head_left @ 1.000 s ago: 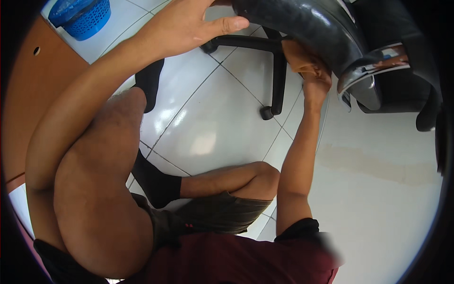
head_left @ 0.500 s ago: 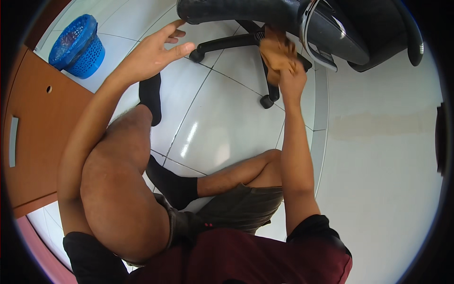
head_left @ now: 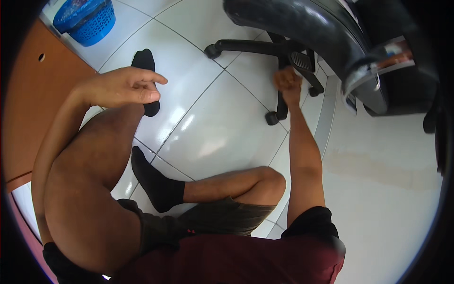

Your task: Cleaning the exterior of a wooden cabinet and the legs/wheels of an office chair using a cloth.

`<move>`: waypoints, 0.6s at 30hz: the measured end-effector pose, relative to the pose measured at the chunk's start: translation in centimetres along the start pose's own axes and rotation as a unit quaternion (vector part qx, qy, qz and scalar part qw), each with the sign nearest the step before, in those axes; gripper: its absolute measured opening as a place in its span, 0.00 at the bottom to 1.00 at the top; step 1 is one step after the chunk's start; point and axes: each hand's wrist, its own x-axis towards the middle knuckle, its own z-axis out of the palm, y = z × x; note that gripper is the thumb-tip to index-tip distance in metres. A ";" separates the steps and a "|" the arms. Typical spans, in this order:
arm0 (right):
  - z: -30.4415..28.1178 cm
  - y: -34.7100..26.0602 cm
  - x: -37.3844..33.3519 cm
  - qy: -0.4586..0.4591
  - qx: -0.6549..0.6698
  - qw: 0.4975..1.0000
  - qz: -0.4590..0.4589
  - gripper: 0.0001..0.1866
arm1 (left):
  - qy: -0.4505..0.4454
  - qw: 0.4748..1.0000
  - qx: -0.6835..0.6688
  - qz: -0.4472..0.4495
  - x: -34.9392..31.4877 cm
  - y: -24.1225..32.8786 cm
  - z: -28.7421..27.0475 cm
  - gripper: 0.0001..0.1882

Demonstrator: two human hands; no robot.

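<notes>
My right hand (head_left: 289, 86) is closed at the black five-spoke base (head_left: 250, 46) of an office chair, beside a spoke. Within the fist is a brownish-orange cloth, mostly hidden and slightly blurred; only a little of it seems to show at the fingers. My left hand (head_left: 124, 87) hovers over my raised left knee and black-socked foot, fingers loosely curled and apart, holding nothing. Above the base is the chair's black padded seat (head_left: 288, 19), with a shiny chrome armrest (head_left: 362, 78) at its right, blurred.
A blue lattice wastebasket (head_left: 97, 28) with a blue liner stands at the far left. Near it is a brown wooden cabinet (head_left: 52, 104). A white wall (head_left: 378, 199) rises on the right. White glossy tiles (head_left: 208, 128) cover the floor, and my legs are folded on it.
The chair's seat and armrest have shifted right and turned. My left hand has drawn back from near the seat's edge toward my knee. My right hand has moved slightly lower beside the base.
</notes>
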 end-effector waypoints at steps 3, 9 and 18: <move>-4.8 5.0 6.2 -0.258 0.330 0.897 0.140 0.18 | -0.005 0.998 -0.055 -0.022 -1.8 -2.7 0.2 0.28; -3.0 2.6 11.0 -0.312 0.184 0.912 0.192 0.19 | -0.069 0.993 -0.061 -0.069 -2.0 -3.0 0.6 0.27; 13.6 0.3 8.5 0.119 -0.736 0.620 -0.245 0.19 | -0.037 0.995 -0.086 -0.031 -1.9 -4.5 0.3 0.25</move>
